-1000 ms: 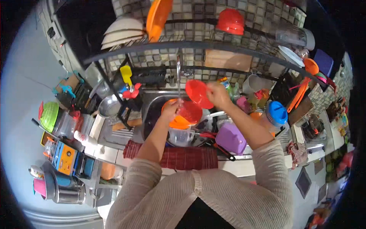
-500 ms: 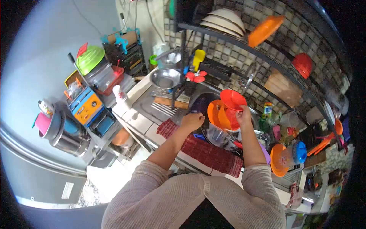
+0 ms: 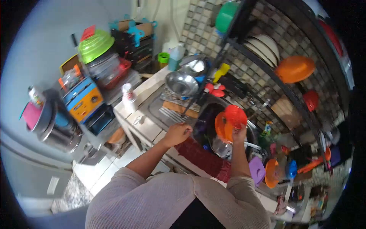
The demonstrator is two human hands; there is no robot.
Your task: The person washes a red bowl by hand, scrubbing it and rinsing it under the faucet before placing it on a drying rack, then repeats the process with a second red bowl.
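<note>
My right hand [image 3: 239, 135] grips a red bowl [image 3: 235, 115] by its edge, above the sink [image 3: 206, 104]. Just beside the bowl is an orange bowl [image 3: 220, 128], with a clear container [image 3: 221, 148] below it in the sink. My left hand [image 3: 177, 134] hovers near the sink's left front corner, its fingers curled inward; whether anything small is in them is hidden. A dark red cloth [image 3: 198, 157] lies along the counter's front edge below my hands.
A black dish rack [image 3: 253, 57] spans the sink, holding plates [image 3: 263, 49] and an orange bowl [image 3: 295, 69]. Metal bowls [image 3: 182, 84] and a white bottle [image 3: 129, 97] stand left. On the right are a purple lid [image 3: 257, 170] and an orange dish [image 3: 272, 173].
The camera view has turned and shifted. My right hand still holds the red bowl, now tilted differently with its round face more toward me. My left hand has moved away from the sink, leftward.
</note>
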